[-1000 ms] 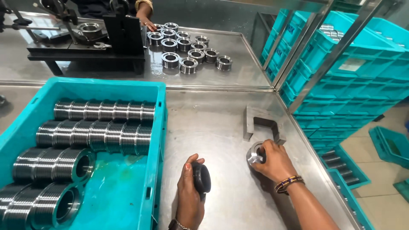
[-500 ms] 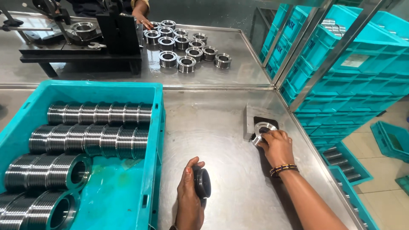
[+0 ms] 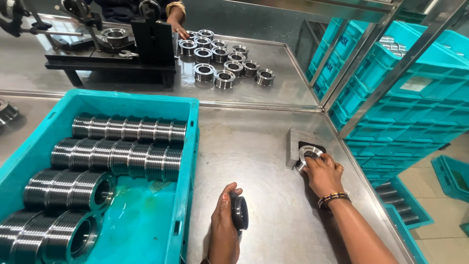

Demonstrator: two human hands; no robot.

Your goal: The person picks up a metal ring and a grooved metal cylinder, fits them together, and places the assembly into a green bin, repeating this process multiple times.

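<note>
Nearest to me, my left hand (image 3: 223,230) rests on a scuffed, shiny steel table (image 3: 254,161). Its grip is closed around a dark round disc (image 3: 240,213), held on edge just above the surface. To the right, my right hand (image 3: 322,173), with a beaded band at the wrist, has its fingers curled over a bright metal ring (image 3: 308,155). The ring sits tilted against a small grey metal block (image 3: 294,146) near the table's right edge.

On my left stands a teal plastic crate (image 3: 141,225). Rows of grooved steel rings (image 3: 117,156) lie on their sides inside it, and part of its floor is bare.

Beyond a raised seam, a second steel table (image 3: 273,93) carries a cluster of loose machined rings (image 3: 222,66). A black press fixture (image 3: 122,51) stands to their left. Another person's hand (image 3: 177,22), wearing a gold bangle, reaches down beside that fixture.

Along the right side, slanted metal rack posts (image 3: 386,78) stand in front of stacked teal crates (image 3: 420,98). Pale floor tiles (image 3: 439,215) show below them.
</note>
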